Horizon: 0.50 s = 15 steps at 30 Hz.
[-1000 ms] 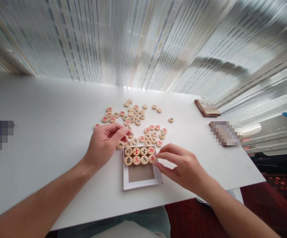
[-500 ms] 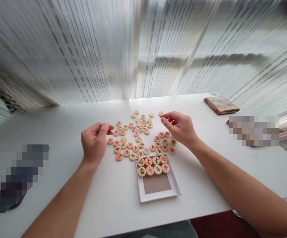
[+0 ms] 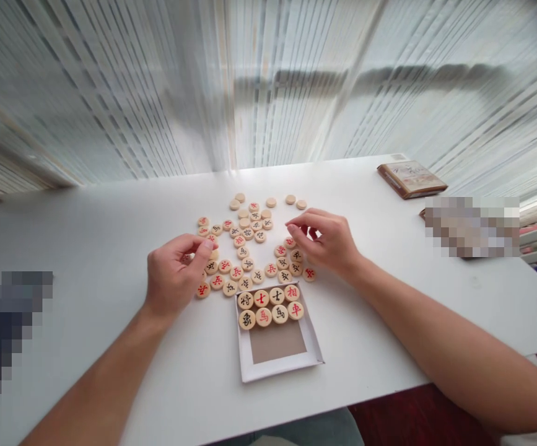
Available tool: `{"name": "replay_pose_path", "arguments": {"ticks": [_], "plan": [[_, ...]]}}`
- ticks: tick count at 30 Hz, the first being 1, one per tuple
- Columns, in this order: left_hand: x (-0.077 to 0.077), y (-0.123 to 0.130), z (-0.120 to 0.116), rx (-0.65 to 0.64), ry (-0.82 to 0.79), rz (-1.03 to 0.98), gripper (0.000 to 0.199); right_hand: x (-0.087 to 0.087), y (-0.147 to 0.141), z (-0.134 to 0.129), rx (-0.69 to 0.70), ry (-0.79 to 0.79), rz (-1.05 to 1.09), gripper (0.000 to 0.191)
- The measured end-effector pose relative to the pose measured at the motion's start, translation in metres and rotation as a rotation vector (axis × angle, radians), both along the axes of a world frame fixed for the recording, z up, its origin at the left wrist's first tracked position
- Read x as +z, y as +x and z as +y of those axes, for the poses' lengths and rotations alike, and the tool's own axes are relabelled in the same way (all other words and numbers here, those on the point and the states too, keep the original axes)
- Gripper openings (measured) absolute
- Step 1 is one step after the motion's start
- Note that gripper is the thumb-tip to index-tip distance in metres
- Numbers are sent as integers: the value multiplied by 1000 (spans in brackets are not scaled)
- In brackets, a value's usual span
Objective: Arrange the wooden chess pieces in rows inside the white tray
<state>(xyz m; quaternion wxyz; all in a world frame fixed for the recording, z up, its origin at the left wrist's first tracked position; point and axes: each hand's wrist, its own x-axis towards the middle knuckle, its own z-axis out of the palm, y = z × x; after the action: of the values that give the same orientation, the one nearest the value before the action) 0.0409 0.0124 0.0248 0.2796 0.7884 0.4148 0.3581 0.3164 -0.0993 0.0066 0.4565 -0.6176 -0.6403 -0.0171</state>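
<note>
Many round wooden pieces with red or black characters, some blank side up, lie scattered on the white table. My left hand (image 3: 175, 269) is closed at their left side, thumb pressed to the curled fingers beside a blank piece (image 3: 214, 254); anything inside it is hidden. Over the right side hovers my right hand (image 3: 324, 238), thumb and forefinger tips drawn together with nothing visible between them, near a red-marked piece (image 3: 289, 243). Below the scatter, a shallow white box (image 3: 281, 371) holds two rows of pieces, characters up, at its far end; its near part shows a brown bottom.
A brown-edged flat box (image 3: 412, 178) rests at the back right of the table (image 3: 365, 365), with a blurred-out object (image 3: 472, 226) beside it. Another pixelated dark object (image 3: 8, 334) lies at the far left. Striped curtains (image 3: 249, 80) hang behind the table.
The view has shifted, so the table and pieces appear further left and higher. Relative to the pieces, my left hand has moved right, and my right hand has drawn nearer, uncovering a blank piece.
</note>
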Motion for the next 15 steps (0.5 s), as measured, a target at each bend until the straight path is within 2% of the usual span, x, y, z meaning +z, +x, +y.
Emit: {"name": "replay_pose_path", "arguments": {"ticks": [15], "plan": [[0, 2, -4, -32, 19, 5, 23, -1, -1, -1, 41, -26, 6, 17]]}}
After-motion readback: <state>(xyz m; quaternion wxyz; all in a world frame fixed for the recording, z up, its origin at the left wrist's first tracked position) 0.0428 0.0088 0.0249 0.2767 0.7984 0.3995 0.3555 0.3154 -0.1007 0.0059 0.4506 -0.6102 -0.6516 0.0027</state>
